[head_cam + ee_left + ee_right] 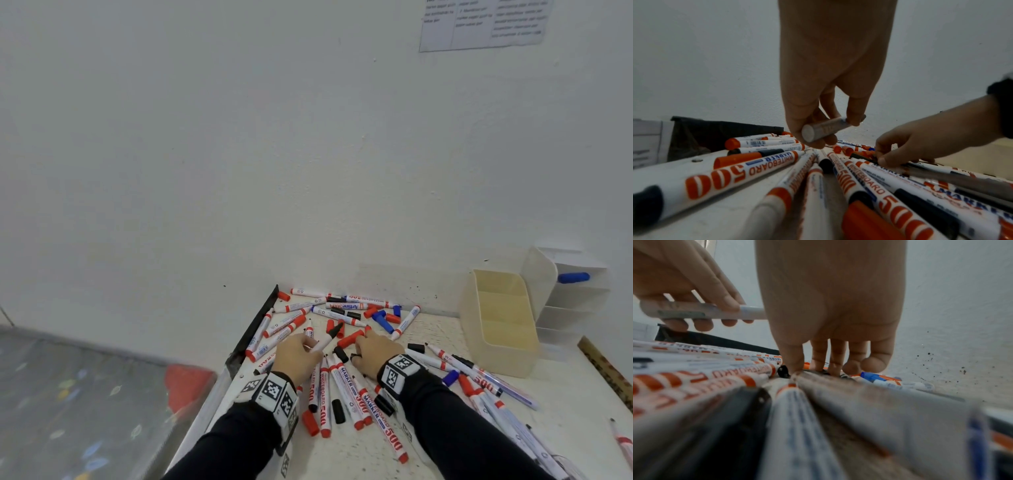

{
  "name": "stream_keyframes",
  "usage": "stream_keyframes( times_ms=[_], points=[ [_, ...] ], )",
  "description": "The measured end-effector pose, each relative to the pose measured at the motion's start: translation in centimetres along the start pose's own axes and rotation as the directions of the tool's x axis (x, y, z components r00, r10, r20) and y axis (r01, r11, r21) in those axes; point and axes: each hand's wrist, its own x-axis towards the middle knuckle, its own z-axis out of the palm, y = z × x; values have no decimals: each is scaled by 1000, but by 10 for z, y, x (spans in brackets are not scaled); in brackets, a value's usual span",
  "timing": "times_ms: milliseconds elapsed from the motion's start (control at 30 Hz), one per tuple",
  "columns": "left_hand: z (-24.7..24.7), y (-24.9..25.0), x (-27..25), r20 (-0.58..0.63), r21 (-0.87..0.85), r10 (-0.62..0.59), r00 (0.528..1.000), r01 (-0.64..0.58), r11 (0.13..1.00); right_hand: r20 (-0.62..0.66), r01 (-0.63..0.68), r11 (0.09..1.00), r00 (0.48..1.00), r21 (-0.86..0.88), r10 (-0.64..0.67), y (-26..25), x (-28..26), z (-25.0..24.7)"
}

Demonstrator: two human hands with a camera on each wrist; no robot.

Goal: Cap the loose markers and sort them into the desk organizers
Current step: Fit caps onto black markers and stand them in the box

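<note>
Many white whiteboard markers (346,390) and loose red, black and blue caps lie scattered over the desk. My left hand (310,344) grips one white marker (325,339) lifted off the pile, its black end pointing away; its flat back end (807,134) faces the left wrist camera. My right hand (363,339) reaches down into the pile just to its right, fingertips (835,369) touching the clutter. The thumb stands beside a loose black cap (782,371), with a red cap (349,337) lying at the fingertips. Nothing shows gripped there.
A beige organizer (500,318) and a white tiered organizer (572,298) holding one blue marker (573,277) stand at the back right against the wall. A black bar (257,325) edges the desk's left side. A wooden ruler (606,373) lies at the right edge.
</note>
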Motion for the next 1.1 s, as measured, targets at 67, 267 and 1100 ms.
stream_keyframes(
  times_ms=[67,267,1100],
  points=[
    [5,0,1,3,-9,0,1000,0,1000,-37,-5,996,999,90,8,0,1,-4],
    [14,4,1,0,16,22,1000,-22,1000,-287,100,831,955,548,75,16,-3,-26],
    [92,118,-61,409,-316,371,834,-252,915,-203,159,765,979,624,-39,127,-106,-81]
  ],
)
